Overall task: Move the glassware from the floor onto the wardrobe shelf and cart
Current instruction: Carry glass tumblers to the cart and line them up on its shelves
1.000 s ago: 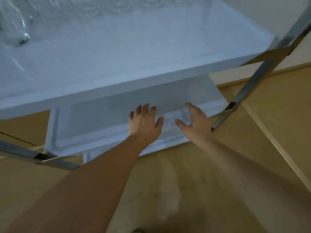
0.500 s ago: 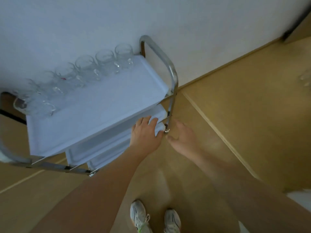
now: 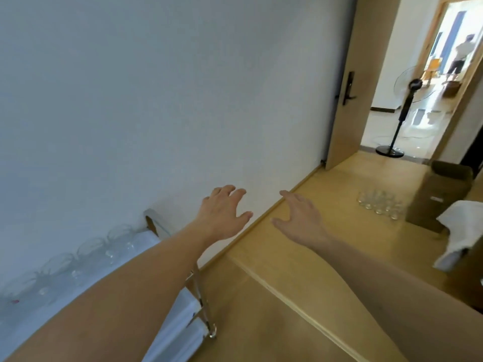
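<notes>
A cluster of several clear glasses (image 3: 379, 202) stands on the wooden floor at the right, beside a cardboard box. The white cart (image 3: 183, 317) with a chrome frame is at the lower left against the wall; a row of several clear glasses (image 3: 91, 250) lines the back of its top tray. My left hand (image 3: 222, 214) is held out in the air above the cart's right end, fingers spread and empty. My right hand (image 3: 300, 218) hovers over the floor by the skirting, also spread and empty. My forearms hide much of the cart.
A brown cardboard box (image 3: 441, 194) sits right of the floor glasses, with a white cloth (image 3: 462, 228) draped nearby. An open wooden door (image 3: 347, 100) leads to a hallway with a standing fan (image 3: 402, 108). A person stands far off in a bright room (image 3: 461, 56).
My view has lifted from the cart's lower shelves toward the doorway. Both hands left the cart's lower tray and now reach forward in the air, empty.
</notes>
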`<state>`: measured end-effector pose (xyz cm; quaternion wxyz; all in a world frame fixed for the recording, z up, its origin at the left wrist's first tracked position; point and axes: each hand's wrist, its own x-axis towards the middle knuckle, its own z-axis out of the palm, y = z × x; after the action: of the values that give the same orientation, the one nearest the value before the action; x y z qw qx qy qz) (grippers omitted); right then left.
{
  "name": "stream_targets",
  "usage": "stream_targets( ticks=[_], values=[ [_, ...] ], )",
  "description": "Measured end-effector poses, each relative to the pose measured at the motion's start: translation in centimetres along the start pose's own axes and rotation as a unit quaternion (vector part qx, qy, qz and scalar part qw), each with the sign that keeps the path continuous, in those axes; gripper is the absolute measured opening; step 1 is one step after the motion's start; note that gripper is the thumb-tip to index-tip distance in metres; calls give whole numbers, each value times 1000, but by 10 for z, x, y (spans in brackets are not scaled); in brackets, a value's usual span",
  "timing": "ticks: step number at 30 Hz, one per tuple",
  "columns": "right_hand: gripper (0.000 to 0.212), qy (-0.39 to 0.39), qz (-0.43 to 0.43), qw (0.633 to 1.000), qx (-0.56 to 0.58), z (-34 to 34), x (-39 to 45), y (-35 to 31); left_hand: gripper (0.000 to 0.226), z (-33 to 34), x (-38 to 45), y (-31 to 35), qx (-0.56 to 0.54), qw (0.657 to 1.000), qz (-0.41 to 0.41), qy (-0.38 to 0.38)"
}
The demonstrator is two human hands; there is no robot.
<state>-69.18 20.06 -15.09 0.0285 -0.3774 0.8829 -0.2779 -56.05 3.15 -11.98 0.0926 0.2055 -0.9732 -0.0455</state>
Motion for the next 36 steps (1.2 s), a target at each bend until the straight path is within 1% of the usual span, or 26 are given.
stream_targets(
  ticks=[4,8,13,19,22,26,30,33,36],
  values=[
    [80,24,39,999,-17,-29,32,43,70,7,67,37,-25,999,40,-11],
    [80,40,95,994,-39,-49,73,93,71,30,146,75,-60,994,92,-15],
    [81,69,176,980,-65,-76,134,157,71,52,256,128,-130,977,168,-2],
    [79,117,256,957,-65,-123,180,226,71,69,374,202,-133,957,256,-20],
    [81,137,297,943,-59,-146,183,268,71,81,414,254,-125,943,305,-35],
    [78,166,347,921,-68,-181,187,328,70,104,453,328,-119,922,363,-67],
    [79,174,379,906,-75,-215,196,397,67,122,489,402,-107,906,404,-71],
    [78,196,393,896,-71,-245,205,451,63,132,515,456,-116,899,417,-63],
    [79,206,413,885,-59,-274,211,499,65,139,541,509,-112,896,423,-79]
  ],
)
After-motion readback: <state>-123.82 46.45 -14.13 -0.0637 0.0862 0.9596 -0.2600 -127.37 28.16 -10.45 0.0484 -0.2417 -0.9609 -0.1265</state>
